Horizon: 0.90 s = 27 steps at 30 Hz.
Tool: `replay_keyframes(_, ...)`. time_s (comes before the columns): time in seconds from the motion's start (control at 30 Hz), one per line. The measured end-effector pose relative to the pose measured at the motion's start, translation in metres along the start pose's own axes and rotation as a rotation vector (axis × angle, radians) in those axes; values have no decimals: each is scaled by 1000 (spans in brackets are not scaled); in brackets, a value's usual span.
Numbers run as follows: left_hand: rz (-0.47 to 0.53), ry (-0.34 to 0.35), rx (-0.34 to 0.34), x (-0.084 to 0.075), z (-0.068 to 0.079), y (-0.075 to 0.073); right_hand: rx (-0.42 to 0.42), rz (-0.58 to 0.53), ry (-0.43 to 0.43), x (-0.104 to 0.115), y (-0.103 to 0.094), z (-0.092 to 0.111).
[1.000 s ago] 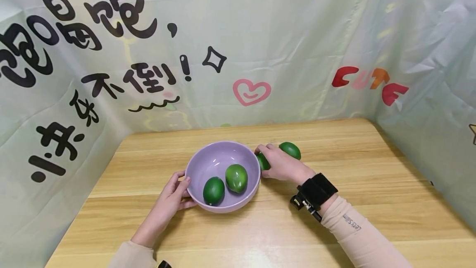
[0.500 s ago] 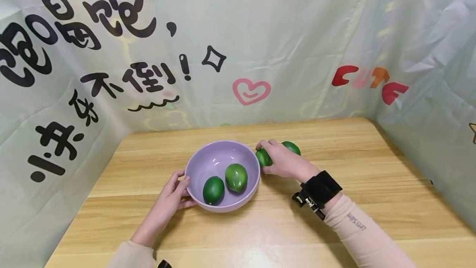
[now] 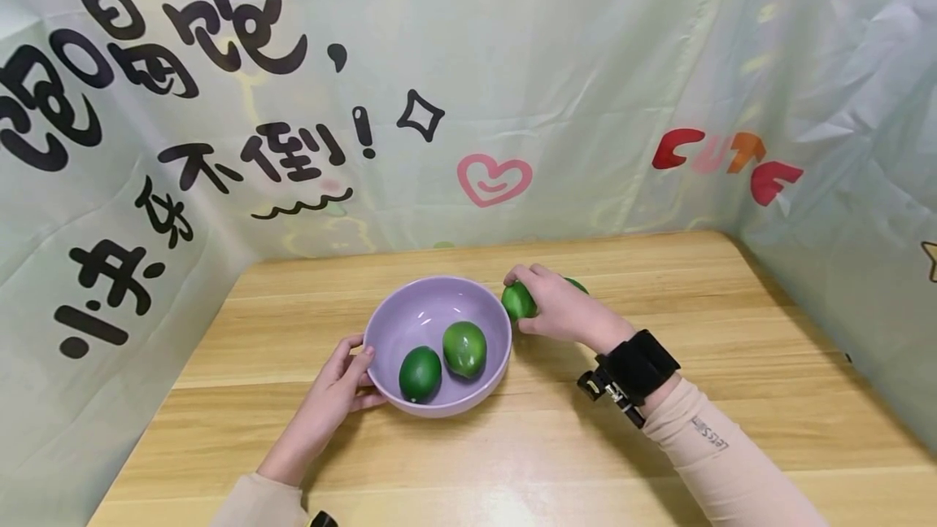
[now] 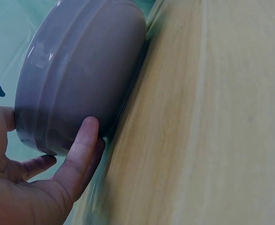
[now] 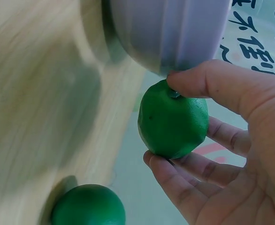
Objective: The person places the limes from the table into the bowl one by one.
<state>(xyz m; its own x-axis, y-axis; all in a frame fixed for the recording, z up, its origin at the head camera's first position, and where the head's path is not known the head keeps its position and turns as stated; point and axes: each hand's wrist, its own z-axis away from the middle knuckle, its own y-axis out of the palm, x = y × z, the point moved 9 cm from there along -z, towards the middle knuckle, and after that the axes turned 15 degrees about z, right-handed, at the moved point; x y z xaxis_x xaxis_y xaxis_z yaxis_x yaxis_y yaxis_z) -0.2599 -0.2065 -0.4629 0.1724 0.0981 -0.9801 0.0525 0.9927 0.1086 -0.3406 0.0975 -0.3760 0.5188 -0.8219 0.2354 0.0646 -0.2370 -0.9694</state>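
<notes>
A lilac bowl (image 3: 410, 320) stands on the wooden table, with two green limes inside: a dark one (image 3: 420, 374) and a lighter one (image 3: 464, 349). At its left side my left hand (image 3: 340, 381) holds it, thumb at the rim and fingers against the outer wall, as the left wrist view of the bowl (image 4: 90, 61) also shows. My right hand (image 3: 560, 305), just right of the bowl, grips another lime (image 5: 172, 122) between thumb and fingers. That lime appears raised off the table beside the bowl's wall. Partly hidden behind the right hand lies one more lime (image 3: 577, 284).
Printed cloth (image 3: 586, 88) hangs behind and at both sides of the wooden table (image 3: 659, 291). A black wrist strap (image 3: 638, 368) with a small device sits on the right forearm.
My right hand has risen slightly with the gripped lime, moving a little away and up along the bowl's right side. The other lime is now more covered. The left hand and bowl stay put.
</notes>
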Motion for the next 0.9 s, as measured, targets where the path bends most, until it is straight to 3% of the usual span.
replay_keyframes(0.9, 2, -9, 1, 1, 0, -1, -63, -10, -53, 21, -32, -1)
